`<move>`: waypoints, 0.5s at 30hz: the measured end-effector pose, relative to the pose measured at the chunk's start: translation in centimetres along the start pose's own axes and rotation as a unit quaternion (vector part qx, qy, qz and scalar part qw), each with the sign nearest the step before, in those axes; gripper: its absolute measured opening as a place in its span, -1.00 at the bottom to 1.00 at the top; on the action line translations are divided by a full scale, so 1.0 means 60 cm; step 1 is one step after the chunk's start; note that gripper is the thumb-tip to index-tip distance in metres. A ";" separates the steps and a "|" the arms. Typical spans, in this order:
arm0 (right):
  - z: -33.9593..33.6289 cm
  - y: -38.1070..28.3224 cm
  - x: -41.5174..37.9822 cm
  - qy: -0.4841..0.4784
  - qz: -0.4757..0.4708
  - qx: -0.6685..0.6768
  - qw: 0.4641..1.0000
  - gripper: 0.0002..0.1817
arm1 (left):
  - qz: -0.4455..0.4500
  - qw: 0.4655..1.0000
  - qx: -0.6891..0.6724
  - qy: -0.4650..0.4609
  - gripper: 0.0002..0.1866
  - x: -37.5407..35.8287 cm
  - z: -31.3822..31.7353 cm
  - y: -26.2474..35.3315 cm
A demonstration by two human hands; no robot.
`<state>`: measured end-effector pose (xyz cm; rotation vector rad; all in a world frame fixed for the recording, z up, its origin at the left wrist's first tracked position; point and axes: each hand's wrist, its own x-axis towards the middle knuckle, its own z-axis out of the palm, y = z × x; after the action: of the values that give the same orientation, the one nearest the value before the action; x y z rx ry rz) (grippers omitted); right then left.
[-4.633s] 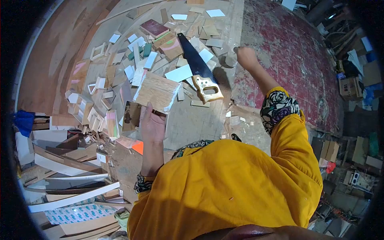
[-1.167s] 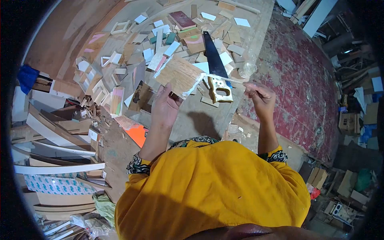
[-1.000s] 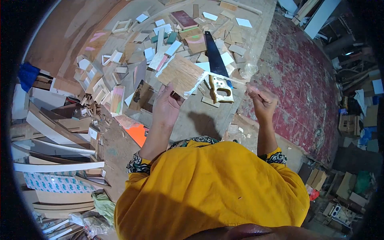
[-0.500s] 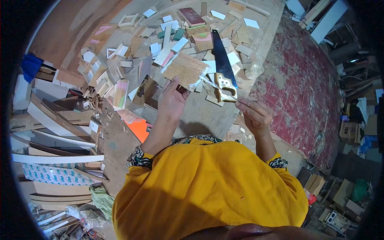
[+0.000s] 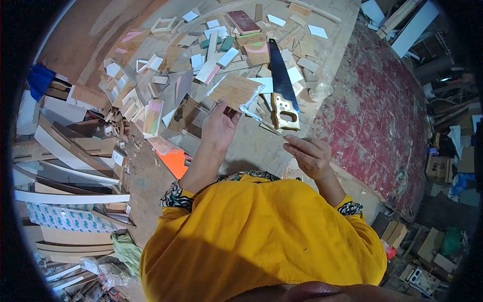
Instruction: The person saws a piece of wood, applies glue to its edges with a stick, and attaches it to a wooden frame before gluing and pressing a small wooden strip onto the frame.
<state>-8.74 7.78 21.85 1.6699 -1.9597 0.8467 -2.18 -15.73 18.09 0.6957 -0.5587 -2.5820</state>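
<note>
My left hand (image 5: 220, 128) grips the lower edge of a small wooden board (image 5: 235, 90), its thumb on top. White paste, like glue, lines the board's left and right edges. In my right hand (image 5: 309, 155) a thin stick (image 5: 271, 130) is pinched between thumb and fingers. The stick's white-coated end meets the board's lower right corner. Just beyond lies a handsaw (image 5: 283, 75) with a dark blade and a pale wooden handle, resting on the worktable (image 5: 297, 146) among offcuts.
Many wood offcuts and small frames (image 5: 123, 88) cover the table's far and left parts. A dark red block (image 5: 244, 22) sits at the back. Curved panels (image 5: 70, 199) are stacked at the left. To the right is a worn red surface (image 5: 370, 110), with cartons (image 5: 395, 232) lower down.
My right hand has shifted left and slightly down, bringing the stick along the board's right edge to its lower corner. My left hand keeps its hold, with the board tilted a little differently.
</note>
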 end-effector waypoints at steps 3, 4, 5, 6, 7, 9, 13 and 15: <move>0.002 -0.005 0.000 0.007 0.038 0.024 0.999 -0.78 | -0.001 1.000 -0.002 -0.004 -0.76 0.003 -0.001 -0.001; 0.004 -0.004 -0.004 0.007 0.038 0.023 0.999 -0.78 | -0.002 1.000 -0.002 -0.005 -0.76 0.004 -0.002 -0.002; 0.007 -0.002 -0.010 0.009 0.060 0.026 0.998 -0.78 | -0.006 1.000 -0.003 -0.006 -0.76 0.006 -0.004 -0.002; 0.009 -0.002 -0.014 0.011 0.082 0.029 0.996 -0.79 | -0.011 1.000 -0.005 -0.007 -0.76 0.007 -0.005 -0.002; 0.010 -0.002 -0.012 0.011 0.083 0.029 0.996 -0.79 | -0.012 1.000 -0.004 -0.007 -0.76 0.008 -0.007 -0.002; 0.013 -0.002 -0.007 0.095 0.114 0.092 0.985 -0.78 | -0.021 1.000 -0.004 -0.010 -0.77 0.009 -0.009 -0.002; 0.017 0.001 -0.009 0.124 0.166 0.087 0.974 -0.79 | -0.022 1.000 0.005 -0.014 -0.77 0.003 0.000 -0.003; 0.022 0.004 -0.006 0.102 0.150 0.051 0.982 -0.76 | -0.017 1.000 0.003 -0.013 -0.76 -0.004 0.009 -0.002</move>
<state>-8.81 7.14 20.64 1.2959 -2.0810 1.1948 -2.31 -15.39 18.53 0.6797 -0.5681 -2.6256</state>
